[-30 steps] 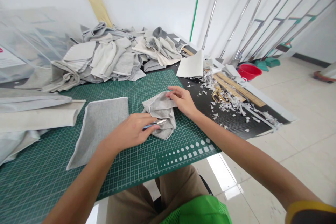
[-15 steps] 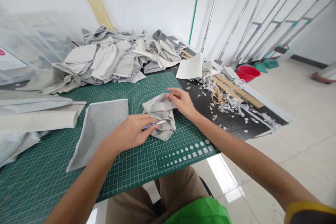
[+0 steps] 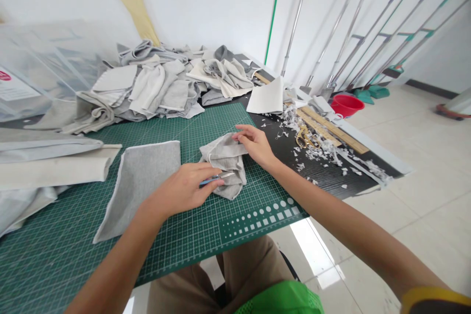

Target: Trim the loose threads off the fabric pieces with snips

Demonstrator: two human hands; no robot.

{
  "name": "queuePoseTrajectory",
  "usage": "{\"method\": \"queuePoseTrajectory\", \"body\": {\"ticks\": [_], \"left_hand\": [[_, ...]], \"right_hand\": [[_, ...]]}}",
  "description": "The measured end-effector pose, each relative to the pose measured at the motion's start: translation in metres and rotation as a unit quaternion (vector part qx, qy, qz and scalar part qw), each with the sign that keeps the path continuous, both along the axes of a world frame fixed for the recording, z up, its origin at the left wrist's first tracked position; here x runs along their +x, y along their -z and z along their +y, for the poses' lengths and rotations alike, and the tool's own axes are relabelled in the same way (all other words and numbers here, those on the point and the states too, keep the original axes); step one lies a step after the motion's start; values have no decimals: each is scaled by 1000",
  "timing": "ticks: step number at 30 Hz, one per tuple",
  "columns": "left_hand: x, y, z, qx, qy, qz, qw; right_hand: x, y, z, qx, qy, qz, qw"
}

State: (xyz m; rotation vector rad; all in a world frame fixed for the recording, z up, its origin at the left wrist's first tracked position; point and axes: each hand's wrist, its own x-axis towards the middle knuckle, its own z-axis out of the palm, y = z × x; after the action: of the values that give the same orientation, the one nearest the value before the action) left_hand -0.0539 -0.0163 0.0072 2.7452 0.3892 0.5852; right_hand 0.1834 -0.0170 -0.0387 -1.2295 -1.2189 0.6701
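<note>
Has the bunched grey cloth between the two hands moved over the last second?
No, not visibly: the bunched grey cloth keeps its place against the printed grid of the green cutting mat.

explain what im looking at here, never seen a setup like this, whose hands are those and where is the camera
There is no machine here: these are a person's own bare hands, seen by a camera worn on that person's head, looking forward and down. The left hand holds a small blue-handled tool, its blade over a crumpled grey cloth. The right hand appears to pinch that cloth's far edge. Underneath is a green gridded mat, with a flat grey cloth beside the left hand. Beyond lies a heap of cloth pieces; to the right are gold-coloured scissors among pale scraps.
</note>
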Motion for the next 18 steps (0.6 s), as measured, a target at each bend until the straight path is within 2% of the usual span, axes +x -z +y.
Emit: {"method": "queuePoseTrajectory", "body": {"ticks": [5,12,18], "left_hand": [[1,-1,1,0,-15,30,999],[1,-3,-1,-2,-4,0,1000],[2,-1,-1,5,-10,27,1000]], "right_hand": [[0,-1,0,1,-1,2,1000],[1,-1,0,-7,3,-15,1000],[1,-1,0,-1,0,-8,1000]]}}
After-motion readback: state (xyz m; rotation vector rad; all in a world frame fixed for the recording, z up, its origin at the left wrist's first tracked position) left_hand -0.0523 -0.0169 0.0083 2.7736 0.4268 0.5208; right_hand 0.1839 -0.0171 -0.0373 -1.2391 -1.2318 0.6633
